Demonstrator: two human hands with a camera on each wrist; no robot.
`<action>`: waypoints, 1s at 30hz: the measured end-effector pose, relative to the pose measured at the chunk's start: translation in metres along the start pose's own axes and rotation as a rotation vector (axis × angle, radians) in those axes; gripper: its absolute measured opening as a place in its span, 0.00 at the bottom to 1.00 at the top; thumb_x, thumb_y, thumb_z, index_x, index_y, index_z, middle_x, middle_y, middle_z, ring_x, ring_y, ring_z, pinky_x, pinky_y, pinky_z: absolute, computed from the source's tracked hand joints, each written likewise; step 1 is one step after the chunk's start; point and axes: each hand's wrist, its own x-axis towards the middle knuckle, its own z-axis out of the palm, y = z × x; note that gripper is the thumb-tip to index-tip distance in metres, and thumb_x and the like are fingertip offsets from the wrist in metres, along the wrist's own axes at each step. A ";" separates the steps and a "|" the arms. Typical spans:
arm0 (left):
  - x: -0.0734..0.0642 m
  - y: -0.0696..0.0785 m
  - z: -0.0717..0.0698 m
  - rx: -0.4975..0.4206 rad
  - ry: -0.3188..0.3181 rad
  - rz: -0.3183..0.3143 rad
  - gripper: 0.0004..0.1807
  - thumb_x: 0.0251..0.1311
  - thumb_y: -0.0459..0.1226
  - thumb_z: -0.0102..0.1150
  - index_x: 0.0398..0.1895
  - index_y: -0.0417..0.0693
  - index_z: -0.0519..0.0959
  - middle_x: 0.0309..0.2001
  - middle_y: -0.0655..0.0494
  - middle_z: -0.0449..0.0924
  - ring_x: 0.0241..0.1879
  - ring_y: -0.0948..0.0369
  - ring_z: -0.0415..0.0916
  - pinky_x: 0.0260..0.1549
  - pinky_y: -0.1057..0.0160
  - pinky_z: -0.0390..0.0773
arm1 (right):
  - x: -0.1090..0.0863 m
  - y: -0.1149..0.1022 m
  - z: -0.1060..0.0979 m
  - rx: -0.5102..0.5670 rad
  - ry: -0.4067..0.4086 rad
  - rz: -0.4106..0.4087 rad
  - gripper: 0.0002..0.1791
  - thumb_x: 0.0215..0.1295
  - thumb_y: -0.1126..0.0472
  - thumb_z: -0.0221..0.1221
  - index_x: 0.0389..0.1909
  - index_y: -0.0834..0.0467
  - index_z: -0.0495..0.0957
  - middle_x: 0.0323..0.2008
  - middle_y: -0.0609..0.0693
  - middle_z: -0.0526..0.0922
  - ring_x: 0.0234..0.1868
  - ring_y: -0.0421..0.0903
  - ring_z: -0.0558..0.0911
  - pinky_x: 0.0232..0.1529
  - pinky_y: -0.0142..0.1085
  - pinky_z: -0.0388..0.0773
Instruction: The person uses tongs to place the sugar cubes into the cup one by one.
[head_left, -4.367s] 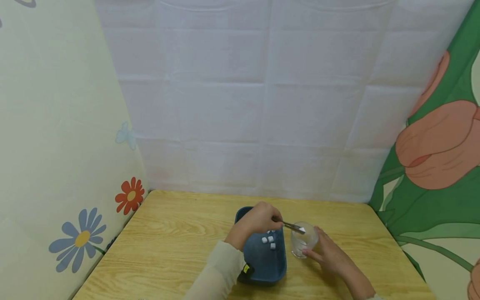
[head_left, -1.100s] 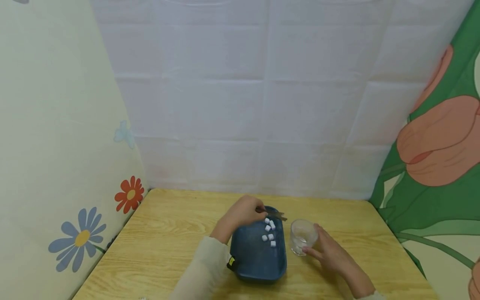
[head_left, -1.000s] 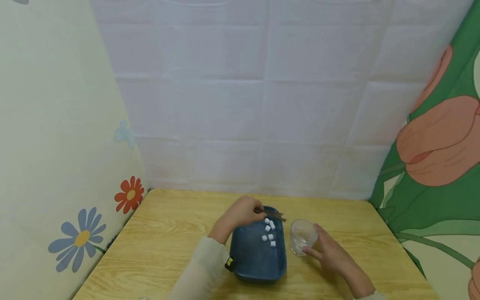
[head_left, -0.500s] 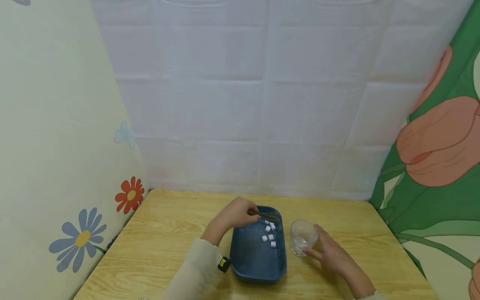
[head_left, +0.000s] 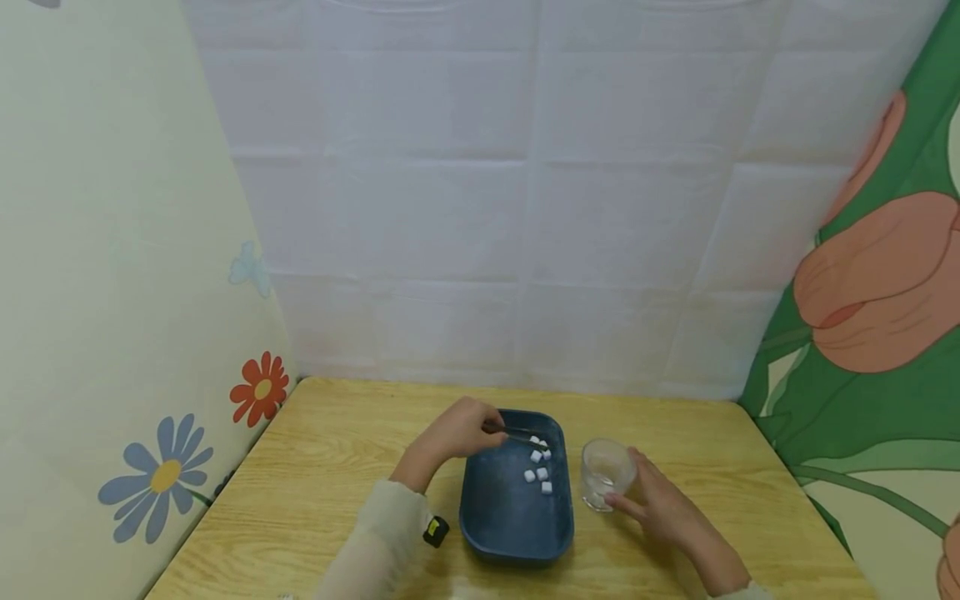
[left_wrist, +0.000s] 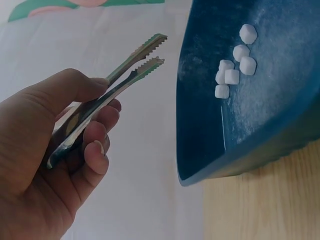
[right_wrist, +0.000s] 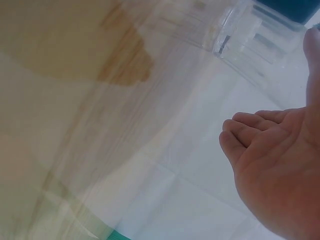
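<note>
My left hand (head_left: 461,431) grips a pair of small metal tongs (left_wrist: 142,69) with serrated tips. In the left wrist view the tips stand apart with nothing between them. From the head view, the tongs reach over a dark blue tray (head_left: 513,525). Several white cubes (head_left: 542,474) lie toward the tray's right side; the left wrist view shows them clustered inside its wall. Right of the tray stands a clear glass (head_left: 598,489). My right hand (head_left: 663,504) holds its right side, thumb in front; its contents are hard to make out.
A light wood table (head_left: 352,475) bears everything. A white sheet (head_left: 420,225) hangs behind it. Flower-printed cloths close off the left (head_left: 127,292) and right (head_left: 870,358) sides. A small black piece with a yellow mark (head_left: 435,531) sits at my left cuff.
Earlier the tongs held a white cube over the glass; now they hold nothing. My left hand has drawn left, bringing the tongs' tips back over the cubes. My right hand stays at the glass.
</note>
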 end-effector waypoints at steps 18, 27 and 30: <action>-0.010 -0.012 0.006 0.019 -0.023 -0.030 0.10 0.67 0.40 0.65 0.46 0.48 0.87 0.41 0.58 0.87 0.38 0.65 0.82 0.37 0.65 0.81 | 0.000 0.002 0.000 0.005 0.037 -0.042 0.52 0.66 0.36 0.62 0.75 0.69 0.54 0.72 0.75 0.59 0.71 0.73 0.62 0.65 0.68 0.60; -0.010 -0.015 0.011 0.047 -0.040 -0.034 0.09 0.67 0.42 0.65 0.44 0.49 0.88 0.40 0.59 0.87 0.36 0.67 0.82 0.36 0.66 0.81 | -0.001 0.000 -0.001 0.009 0.015 -0.031 0.54 0.65 0.35 0.61 0.75 0.71 0.53 0.72 0.76 0.58 0.71 0.74 0.61 0.65 0.68 0.60; -0.011 -0.016 0.012 0.058 -0.046 -0.036 0.10 0.66 0.42 0.66 0.44 0.49 0.88 0.40 0.59 0.87 0.36 0.67 0.82 0.36 0.65 0.81 | -0.002 -0.001 -0.001 0.017 0.011 -0.026 0.55 0.65 0.35 0.62 0.75 0.71 0.53 0.72 0.76 0.58 0.71 0.74 0.61 0.66 0.68 0.60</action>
